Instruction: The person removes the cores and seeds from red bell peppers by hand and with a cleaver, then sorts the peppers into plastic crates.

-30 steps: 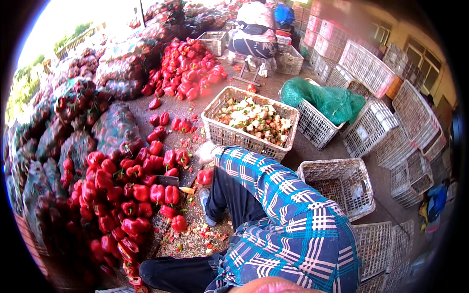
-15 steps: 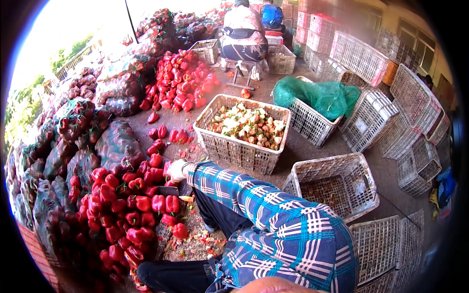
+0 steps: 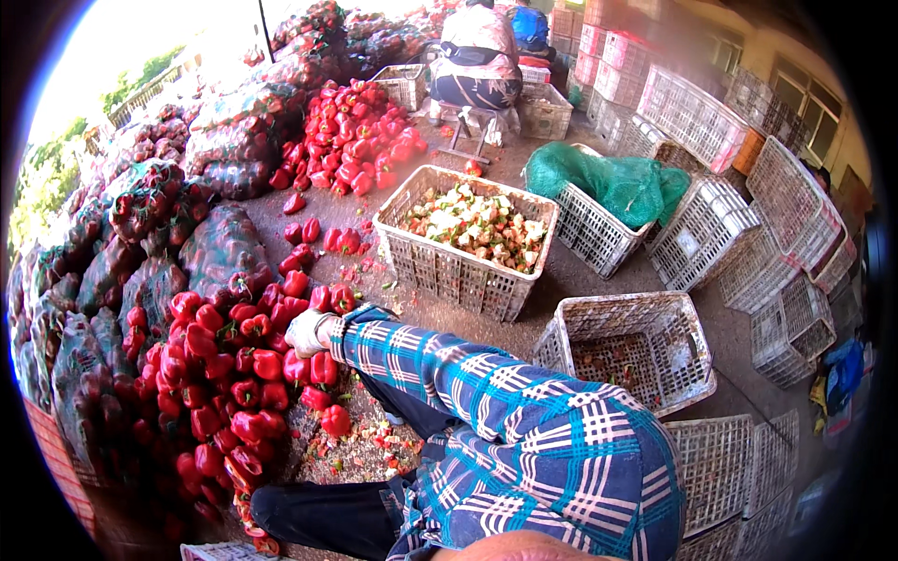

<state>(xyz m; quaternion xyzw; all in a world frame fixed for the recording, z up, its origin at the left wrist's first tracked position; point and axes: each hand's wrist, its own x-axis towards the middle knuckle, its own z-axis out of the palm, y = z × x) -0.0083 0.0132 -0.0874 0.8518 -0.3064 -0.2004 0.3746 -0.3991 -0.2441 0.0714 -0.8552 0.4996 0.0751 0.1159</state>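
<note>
My right hand [image 3: 307,333], in a pale glove, reaches out at the end of a plaid sleeve to the near heap of red bell peppers [image 3: 251,363]. It is at the heap's right edge, against some whole peppers. Its fingers are turned away and blurred, so I cannot make out whether they hold one. My left hand is out of sight. At the heap's lower end, by my dark-trousered knee, are cut-looking red pepper pieces [image 3: 245,467]. Pepper scraps and seeds [image 3: 369,439] litter the ground between my legs.
A crate [image 3: 458,271] of pale pepper cores stands ahead; a crate [image 3: 622,304] with scraps on its bottom is at my right. Green netting [image 3: 599,187] covers another crate. Filled net sacks [image 3: 224,252] line the left, stacked crates [image 3: 706,234] the right. Two people sit farther off.
My right hand has moved left and slightly down onto the near peppers. A knife with a pale handle, visible beside the heap before, is now hidden from view. The view has shifted slightly.
</note>
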